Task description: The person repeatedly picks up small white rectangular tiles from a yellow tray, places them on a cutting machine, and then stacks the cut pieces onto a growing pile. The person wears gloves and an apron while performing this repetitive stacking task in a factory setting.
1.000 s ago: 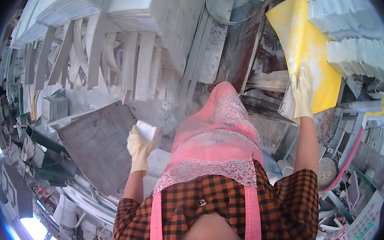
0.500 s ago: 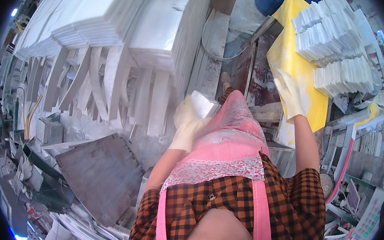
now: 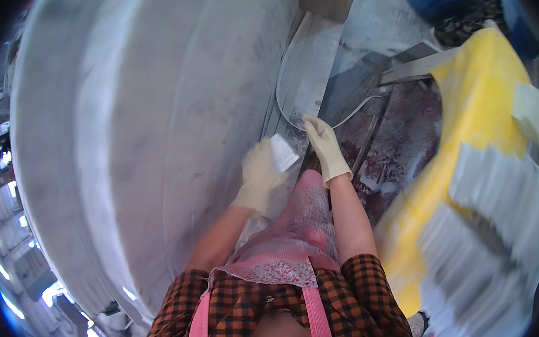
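Observation:
My left hand (image 3: 261,173), in a cream rubber glove, is closed around a small white block (image 3: 284,153) with faint lines along its side; whether it is one piece or thin tiles stacked together I cannot tell. Just to the right of it, my right hand (image 3: 325,149) wears the same kind of glove. Its fingers stretch forward with nothing in them, apart from the block. Below both hands lies my pink apron (image 3: 312,226), dusted with white.
A tall white stacked mass (image 3: 180,98), blurred, fills the left. On the right, a yellow sheet (image 3: 479,77) carries rows of white tiles (image 3: 489,192). Ahead are a thin curved strip (image 3: 280,84), a reddish-brown dusty surface (image 3: 405,128) and a blue container (image 3: 437,4).
The view has swung, bringing the white stack across the left. My right hand has come off the yellow sheet and moved left, near the block. My left hand still holds the block.

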The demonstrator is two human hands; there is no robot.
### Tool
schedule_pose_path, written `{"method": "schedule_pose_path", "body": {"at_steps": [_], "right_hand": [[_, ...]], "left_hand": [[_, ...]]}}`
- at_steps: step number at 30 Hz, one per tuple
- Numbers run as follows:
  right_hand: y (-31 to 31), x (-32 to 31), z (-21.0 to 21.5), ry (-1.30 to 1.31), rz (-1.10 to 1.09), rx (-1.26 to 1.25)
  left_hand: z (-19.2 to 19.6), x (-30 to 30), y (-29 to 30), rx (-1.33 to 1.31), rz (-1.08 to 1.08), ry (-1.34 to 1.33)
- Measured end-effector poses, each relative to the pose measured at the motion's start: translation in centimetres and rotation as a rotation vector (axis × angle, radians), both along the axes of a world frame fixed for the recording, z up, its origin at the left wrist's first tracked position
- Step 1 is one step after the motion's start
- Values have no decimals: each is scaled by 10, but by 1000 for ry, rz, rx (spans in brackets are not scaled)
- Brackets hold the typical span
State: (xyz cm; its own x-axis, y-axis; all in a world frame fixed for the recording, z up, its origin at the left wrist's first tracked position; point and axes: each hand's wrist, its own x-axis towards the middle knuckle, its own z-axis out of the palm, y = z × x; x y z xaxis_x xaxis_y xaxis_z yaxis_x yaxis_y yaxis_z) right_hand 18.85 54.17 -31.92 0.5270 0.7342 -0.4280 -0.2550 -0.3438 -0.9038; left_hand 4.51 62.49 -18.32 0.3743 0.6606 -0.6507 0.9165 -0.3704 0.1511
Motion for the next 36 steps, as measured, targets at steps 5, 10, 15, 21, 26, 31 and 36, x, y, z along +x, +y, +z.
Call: {"method": "schedule_pose_path", "body": {"at_steps": [5,10,15,21,26,31,36], "right_hand": [[50,76,-91,-422,34,-231],[59,56,-154,-810,910,-400],[69,-1,-230,-830,1283,-639],[45,55,-175,-666,816,-256],[-14,71,-59,-271,69,-415],[-22,50,-36,-128,-483,-205],[11,133,-120,-57,-779,-128]], "left_hand": [[-98,99,76,49,-118,-62],[-130,98,80,123,37,25],[-128,66,70,31,55,153],[-117,40,50,-65,141,145],[-108,63,61,-89,134,121],[-121,121,97,-78,86,34],[-176,182,148,100,-147,-120]]}}
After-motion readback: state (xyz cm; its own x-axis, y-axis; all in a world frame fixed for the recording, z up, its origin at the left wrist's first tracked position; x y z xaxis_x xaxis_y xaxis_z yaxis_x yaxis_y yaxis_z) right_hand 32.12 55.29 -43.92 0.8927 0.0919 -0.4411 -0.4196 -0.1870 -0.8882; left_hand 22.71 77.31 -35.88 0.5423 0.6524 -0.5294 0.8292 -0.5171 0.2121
